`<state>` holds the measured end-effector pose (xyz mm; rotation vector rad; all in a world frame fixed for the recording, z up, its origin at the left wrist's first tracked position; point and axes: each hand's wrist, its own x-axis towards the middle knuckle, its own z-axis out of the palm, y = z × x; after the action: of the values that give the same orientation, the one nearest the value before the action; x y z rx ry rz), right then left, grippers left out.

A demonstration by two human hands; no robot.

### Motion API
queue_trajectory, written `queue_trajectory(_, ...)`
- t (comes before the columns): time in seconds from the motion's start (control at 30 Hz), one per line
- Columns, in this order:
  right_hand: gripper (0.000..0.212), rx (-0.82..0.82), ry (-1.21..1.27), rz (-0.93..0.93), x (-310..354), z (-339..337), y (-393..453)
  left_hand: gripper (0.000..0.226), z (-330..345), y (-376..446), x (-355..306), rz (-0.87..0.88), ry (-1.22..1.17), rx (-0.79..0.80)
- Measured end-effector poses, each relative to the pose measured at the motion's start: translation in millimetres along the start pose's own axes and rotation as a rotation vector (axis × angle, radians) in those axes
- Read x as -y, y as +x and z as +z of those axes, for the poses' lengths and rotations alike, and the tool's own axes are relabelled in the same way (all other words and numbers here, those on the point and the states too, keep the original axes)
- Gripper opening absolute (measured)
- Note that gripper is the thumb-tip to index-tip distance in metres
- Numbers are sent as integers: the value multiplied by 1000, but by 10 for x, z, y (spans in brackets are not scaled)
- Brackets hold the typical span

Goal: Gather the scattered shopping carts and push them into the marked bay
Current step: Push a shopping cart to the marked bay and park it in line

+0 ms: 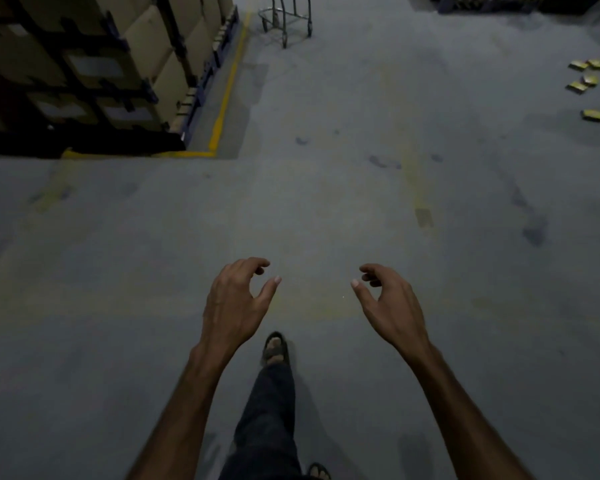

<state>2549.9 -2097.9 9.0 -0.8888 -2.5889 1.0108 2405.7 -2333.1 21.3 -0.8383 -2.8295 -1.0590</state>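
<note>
Floor (326, 202): grey concrete, worn; faint yellow markings, prob. old bay or lane lines.

Stacked boxes (84, 64): cardboard, strapped on a pallet, left of the cart and nearer the person; edged by a yellow line (227, 88), likely marking storage off from the walkway.

Shopping cart (286, 19): only the lower frame and wheels show at the top edge; stands alone, just right of the yellow line's far end. Judged the next one to collect.

Yellow packets (584, 81): small, scattered on the floor well right of the cart.

Left hand (238, 303), right hand (390, 303): raised side by side, fingers (257, 263) loosely curled, holding nothing; prob. readied for a handle. Cart well ahead of both, no contact.
</note>
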Motion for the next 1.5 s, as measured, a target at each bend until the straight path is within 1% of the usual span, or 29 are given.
queue_trajectory(0.3,40,-42,4,31,547,304,1992,31,164,2104,459,4,-44,26)
queue_trajectory(0.53,41,-70,31,41,883,460,3266,30,222,3612,658,53,-10,46)
queue_trajectory(0.83,40,-65,25,16,925,692,5138,29,552,5362,963,58,9,9)
queue_trajectory(1.1,36,-88,66,30,949,746,7109,29,955,7250,991,44,26,31)
queue_trajectory(1.33,35,-72,82,16,1132,760,8515,29,1104,8541,998,11,-2,8)
queue_trajectory(1.5,36,-61,63,24,1212,882,9439,30,1291,9435,1165,3,-13,17)
